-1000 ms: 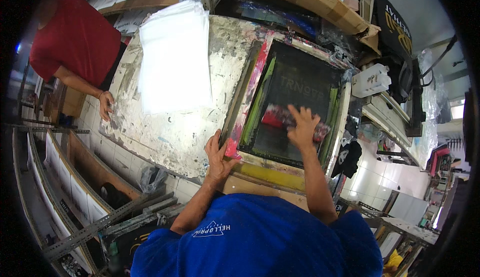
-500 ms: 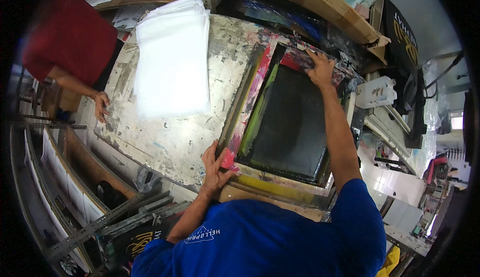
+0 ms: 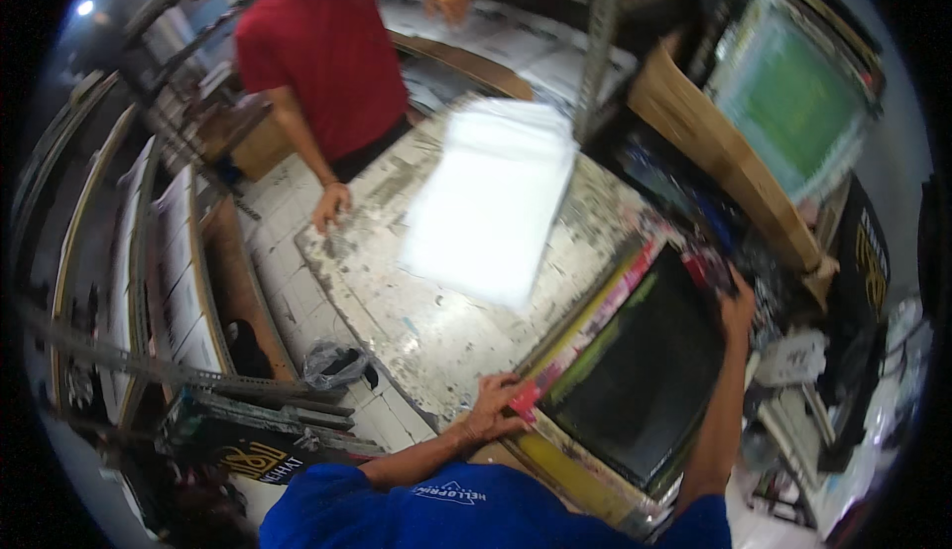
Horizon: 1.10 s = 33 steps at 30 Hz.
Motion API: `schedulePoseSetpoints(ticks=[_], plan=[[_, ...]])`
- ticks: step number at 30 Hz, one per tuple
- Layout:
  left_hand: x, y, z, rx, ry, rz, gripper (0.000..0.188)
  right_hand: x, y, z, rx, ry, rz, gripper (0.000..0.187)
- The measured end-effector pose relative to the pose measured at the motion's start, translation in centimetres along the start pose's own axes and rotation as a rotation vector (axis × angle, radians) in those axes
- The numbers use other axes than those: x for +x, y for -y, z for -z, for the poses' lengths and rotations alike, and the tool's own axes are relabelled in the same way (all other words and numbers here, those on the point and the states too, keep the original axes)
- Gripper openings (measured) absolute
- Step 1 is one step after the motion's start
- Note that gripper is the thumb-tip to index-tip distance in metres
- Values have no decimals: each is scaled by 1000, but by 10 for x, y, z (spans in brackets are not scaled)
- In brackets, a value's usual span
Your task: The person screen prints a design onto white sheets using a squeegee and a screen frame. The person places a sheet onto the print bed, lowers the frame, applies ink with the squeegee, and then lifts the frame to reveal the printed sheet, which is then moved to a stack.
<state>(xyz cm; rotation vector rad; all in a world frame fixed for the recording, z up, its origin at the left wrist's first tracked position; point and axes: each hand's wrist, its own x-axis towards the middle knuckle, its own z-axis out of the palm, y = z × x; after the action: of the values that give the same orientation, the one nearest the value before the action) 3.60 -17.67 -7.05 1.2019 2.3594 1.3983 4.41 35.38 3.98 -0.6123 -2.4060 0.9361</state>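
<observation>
A screen-printing frame [image 3: 568, 348] with dark mesh and a pink-stained left bar lies at the right end of a paint-flecked table. My left hand [image 3: 491, 410] holds its near-left corner, fingers curled at the edge beside a pink patch. At the far right corner, my right hand [image 3: 736, 306] grips the rim, its fingers partly blurred. Yellow-green ink smears run along the mesh's left side. To the left of the frame, a stack of white sheets [image 3: 491, 202] is spread on the table [image 3: 387, 291], touched by neither hand.
A person in a red shirt [image 3: 332, 63] stands across the table, one hand at its far-left corner. Behind the frame are a cardboard box [image 3: 714, 142] and a green-meshed screen [image 3: 793, 93]. Shelving [image 3: 188, 281] fills the left side; a white container [image 3: 790, 359] sits at right.
The view has swung up and left, so the table, sheets and frame appear lower and farther right. Both my hands remain on the frame's corners.
</observation>
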Motion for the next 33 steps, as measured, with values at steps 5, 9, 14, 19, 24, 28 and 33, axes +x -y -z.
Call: schedulePoseSetpoints(ticks=[5, 9, 14, 19, 24, 28, 33], plan=[[2, -8, 4, -16, -80, -13, 93, -87, 73, 9, 352, -41, -295, 75], [18, -31, 6, -65, -206, -105, 93, -174, 147, 27, 298, 120, -265, 72], [60, -88, 31, -54, -375, -174, 89, -240, 222, 40, -356, 88, 95, 70], [111, -143, 47, -85, -453, -184, 87, -235, 281, 60, -652, -142, 243, 72], [175, -152, 23, -579, -564, -164, 82, -162, 287, 105, -597, -295, 393, 71], [245, -82, -40, -296, -380, -141, 66, -103, 300, 141, -459, -300, 408, 59], [317, 1, -112, -66, -197, -22, 44, -61, 299, 158, -455, -255, 283, 43]])
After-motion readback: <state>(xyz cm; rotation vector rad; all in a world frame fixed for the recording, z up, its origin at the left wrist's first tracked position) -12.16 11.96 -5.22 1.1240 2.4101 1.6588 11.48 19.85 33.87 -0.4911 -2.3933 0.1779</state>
